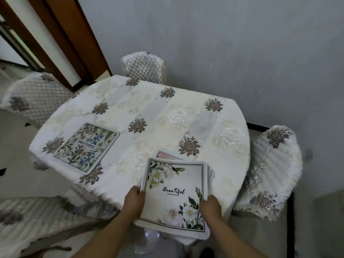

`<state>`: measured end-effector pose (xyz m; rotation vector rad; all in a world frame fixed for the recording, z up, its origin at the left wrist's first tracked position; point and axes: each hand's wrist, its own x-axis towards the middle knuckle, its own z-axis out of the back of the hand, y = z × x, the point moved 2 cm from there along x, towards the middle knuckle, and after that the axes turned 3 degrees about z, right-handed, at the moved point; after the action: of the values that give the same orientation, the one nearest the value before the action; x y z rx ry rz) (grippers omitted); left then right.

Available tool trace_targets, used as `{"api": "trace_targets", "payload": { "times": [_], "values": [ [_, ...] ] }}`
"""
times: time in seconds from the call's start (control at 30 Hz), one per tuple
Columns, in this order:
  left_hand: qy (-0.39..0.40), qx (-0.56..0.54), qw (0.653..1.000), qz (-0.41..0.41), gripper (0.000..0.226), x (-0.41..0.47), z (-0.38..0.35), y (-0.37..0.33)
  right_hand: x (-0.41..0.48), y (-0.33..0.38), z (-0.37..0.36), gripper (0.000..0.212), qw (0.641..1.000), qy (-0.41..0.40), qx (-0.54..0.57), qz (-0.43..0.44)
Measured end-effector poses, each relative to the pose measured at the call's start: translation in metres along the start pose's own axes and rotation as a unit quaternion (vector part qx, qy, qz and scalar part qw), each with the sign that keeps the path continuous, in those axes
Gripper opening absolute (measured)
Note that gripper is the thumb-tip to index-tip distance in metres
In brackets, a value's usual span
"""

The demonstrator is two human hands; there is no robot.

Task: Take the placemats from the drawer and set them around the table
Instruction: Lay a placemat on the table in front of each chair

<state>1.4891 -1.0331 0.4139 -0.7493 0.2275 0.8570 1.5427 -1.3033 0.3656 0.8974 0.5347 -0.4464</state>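
Stack of placemats (174, 194): held over the near edge of the counter (149, 116), at 6 o'clock; top mat white with flower sprays, black line border, "Beautiful" in script. Edges of further mats show beneath it at the far and right sides
Left hand (134, 202): on the stack's left edge, fingers (142, 192) closed on it
Right hand (209, 206): on the stack's right edge, fingers closed on it
Laid placemat (86, 147): flat on the counter at 9 o'clock, well apart from the stack; wildflower print, lettered "BEAUTIFUL"
Counter: rounded, under a cream cloth with embroidered grey-brown flowers
Chairs, quilted white covers: one at 7 o'clock (37, 215), one at 3 o'clock (268, 172), one at 10 o'clock (35, 97), one at 12 o'clock (144, 67)
Grey wall (223, 43) behind; brown door frame (61, 34) at 11 o'clock
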Motion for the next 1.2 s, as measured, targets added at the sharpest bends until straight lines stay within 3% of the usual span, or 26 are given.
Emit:
{"api": "trace_targets", "payload": {
  "times": [0.13, 0.33, 0.53, 0.77, 0.93, 1.2],
  "values": [
    [-0.048, -0.035, 0.998, -0.032, 0.010, -0.027, -0.001, 0.003, -0.011, 0.009, 0.022, 0.012, 0.993, -0.068, 0.006, 0.097],
    [-0.110, -0.130, 0.982, -0.081, 0.014, -0.064, 0.020, -0.034, -0.020, 0.039, 0.080, 0.014, 0.970, -0.118, 0.032, 0.212],
    [-0.111, -0.193, 0.969, -0.112, 0.019, -0.094, 0.024, -0.089, -0.002, 0.080, 0.157, 0.018, 0.941, -0.139, 0.009, 0.308],
    [-0.105, -0.246, 0.955, -0.128, 0.022, -0.110, -0.032, -0.182, 0.073, 0.136, 0.269, 0.020, 0.909, -0.131, -0.050, 0.392],
    [-0.122, -0.280, 0.948, -0.091, 0.018, -0.119, -0.090, -0.243, 0.137, 0.174, 0.333, 0.019, 0.881, -0.113, -0.109, 0.447],
    [-0.136, -0.307, 0.941, -0.051, 0.015, -0.109, -0.131, -0.291, 0.209, 0.227, 0.341, 0.019, 0.866, -0.050, -0.156, 0.472]
  ]
}}
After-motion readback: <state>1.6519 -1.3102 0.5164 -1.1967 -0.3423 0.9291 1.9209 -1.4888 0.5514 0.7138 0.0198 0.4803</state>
